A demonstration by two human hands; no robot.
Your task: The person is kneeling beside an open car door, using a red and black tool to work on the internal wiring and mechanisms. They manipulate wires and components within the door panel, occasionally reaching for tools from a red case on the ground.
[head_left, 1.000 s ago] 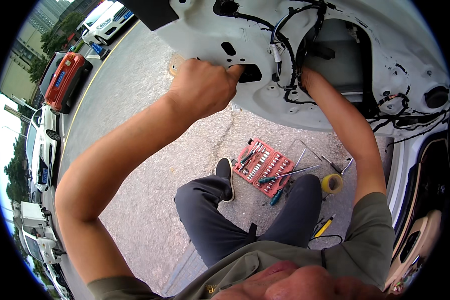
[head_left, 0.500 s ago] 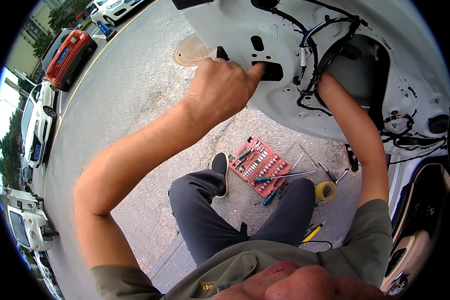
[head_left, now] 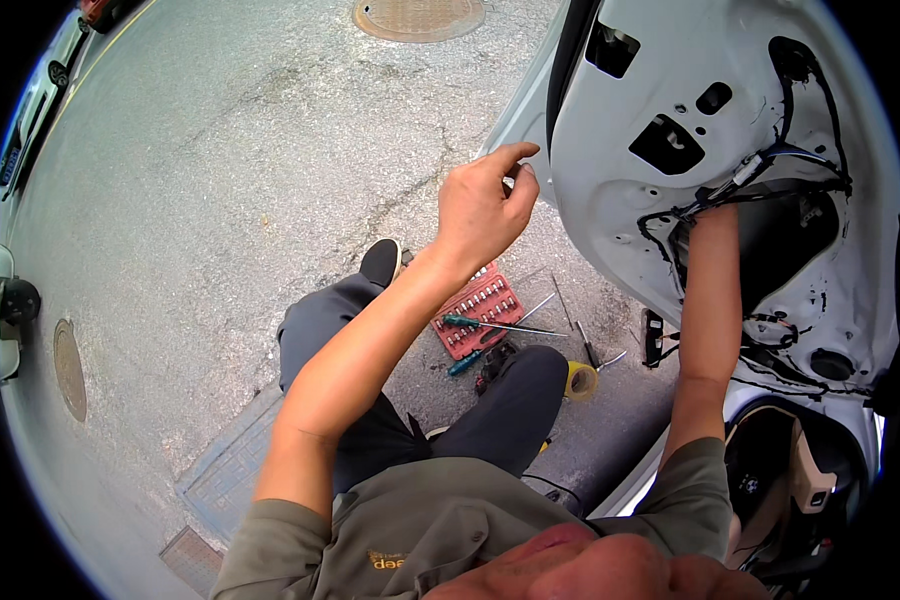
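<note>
A bare white car door (head_left: 595, 185) stands at the right, its inner panel pierced by several holes. My left hand (head_left: 488, 205) hangs in the air just left of the door's edge, apart from it. Its index finger and thumb are spread and nothing shows between them. My right arm reaches up into the large door opening (head_left: 785, 235). Only the wrist and a bit of my right hand (head_left: 712, 218) show there; the fingers are hidden inside, behind the black wiring harness (head_left: 745, 178).
On the ground by my knees lies a red socket set case (head_left: 458, 343), with a green-handled screwdriver (head_left: 460, 321) across it. A yellow tape roll (head_left: 581, 381) sits beside my knee. A black part (head_left: 653, 338) is near the door's lower edge. A manhole cover (head_left: 420, 18) is farther off.
My left hand has come out of the smaller door hole and moved away from the panel. The view has turned, so the door sits farther right. My right hand stays inside the opening.
</note>
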